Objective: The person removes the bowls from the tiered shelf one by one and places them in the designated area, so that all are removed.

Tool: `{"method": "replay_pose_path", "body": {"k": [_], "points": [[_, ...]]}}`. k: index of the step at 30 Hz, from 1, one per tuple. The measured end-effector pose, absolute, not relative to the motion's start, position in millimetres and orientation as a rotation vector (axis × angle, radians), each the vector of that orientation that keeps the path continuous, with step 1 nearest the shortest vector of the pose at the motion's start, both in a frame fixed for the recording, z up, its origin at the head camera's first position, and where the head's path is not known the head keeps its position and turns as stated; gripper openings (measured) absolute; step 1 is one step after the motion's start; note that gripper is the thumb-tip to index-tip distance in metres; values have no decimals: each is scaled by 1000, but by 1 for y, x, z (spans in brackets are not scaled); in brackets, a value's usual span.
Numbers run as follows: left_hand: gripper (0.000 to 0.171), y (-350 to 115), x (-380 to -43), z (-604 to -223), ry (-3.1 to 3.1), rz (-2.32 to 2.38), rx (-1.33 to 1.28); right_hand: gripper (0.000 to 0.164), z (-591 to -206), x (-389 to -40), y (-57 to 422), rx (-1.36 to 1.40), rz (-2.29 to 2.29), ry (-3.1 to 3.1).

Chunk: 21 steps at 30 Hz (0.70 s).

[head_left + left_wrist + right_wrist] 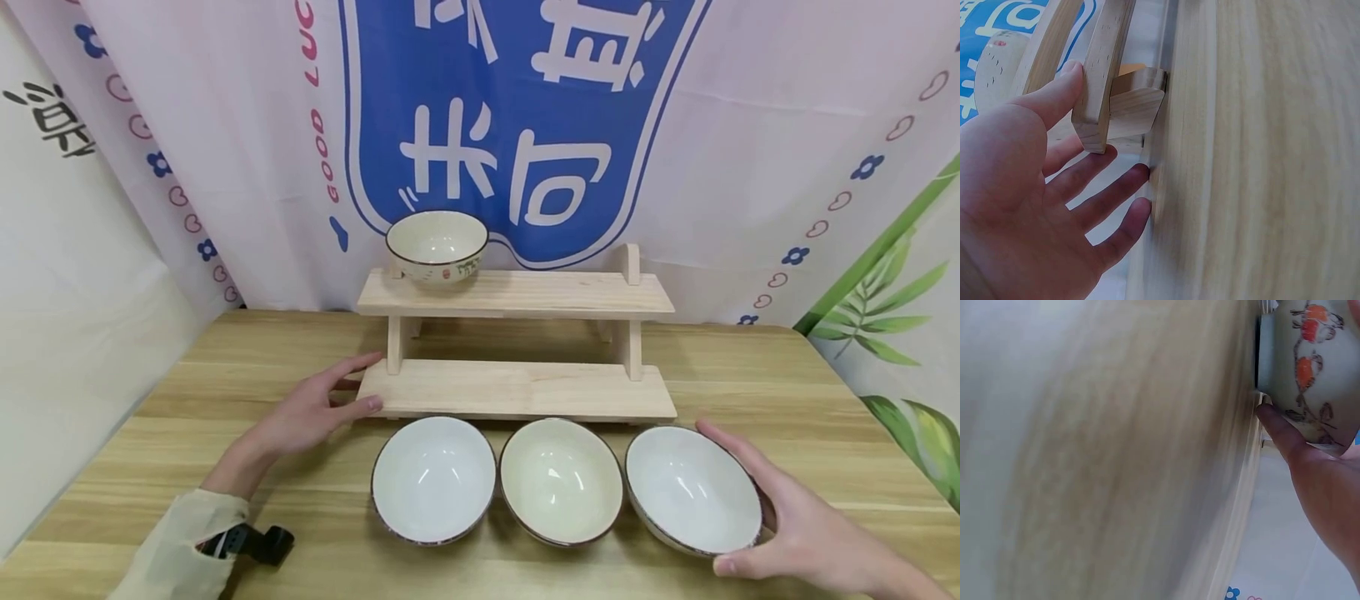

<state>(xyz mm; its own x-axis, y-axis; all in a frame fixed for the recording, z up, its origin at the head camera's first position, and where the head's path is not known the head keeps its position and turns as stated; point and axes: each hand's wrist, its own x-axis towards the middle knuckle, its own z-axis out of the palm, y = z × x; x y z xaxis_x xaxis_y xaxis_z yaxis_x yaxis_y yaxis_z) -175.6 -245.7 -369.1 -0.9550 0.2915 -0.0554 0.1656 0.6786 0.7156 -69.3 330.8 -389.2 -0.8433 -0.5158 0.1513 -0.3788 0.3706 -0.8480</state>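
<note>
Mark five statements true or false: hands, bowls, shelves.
1. The right hand grips the right front bowl. True.
2. The upper shelf holds two bowls. False: it holds one, the patterned bowl near its left end.
3. The left hand is at the left end of the lower shelf. True.
4. The middle front bowl is dark blue inside. False: its inside is cream.
5. The left front bowl stands on the lower shelf. False: it stands on the table, in front of that shelf.
</note>
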Motion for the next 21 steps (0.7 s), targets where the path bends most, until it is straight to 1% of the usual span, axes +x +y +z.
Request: {"method": "replay_pose_path", "body": {"k": [10,17,21], "points": [[75,-245,-177,-371,2734,1127,386,129,-385,-64,328,-699,-1266,2661],[75,-245,-176,-369,2728,1131,367,130,-384,-66,328,-704,-1186,2727],[75,-246,-175,-369,2722,1142,369,127,-377,-73,329,-790,-1136,2804]]}}
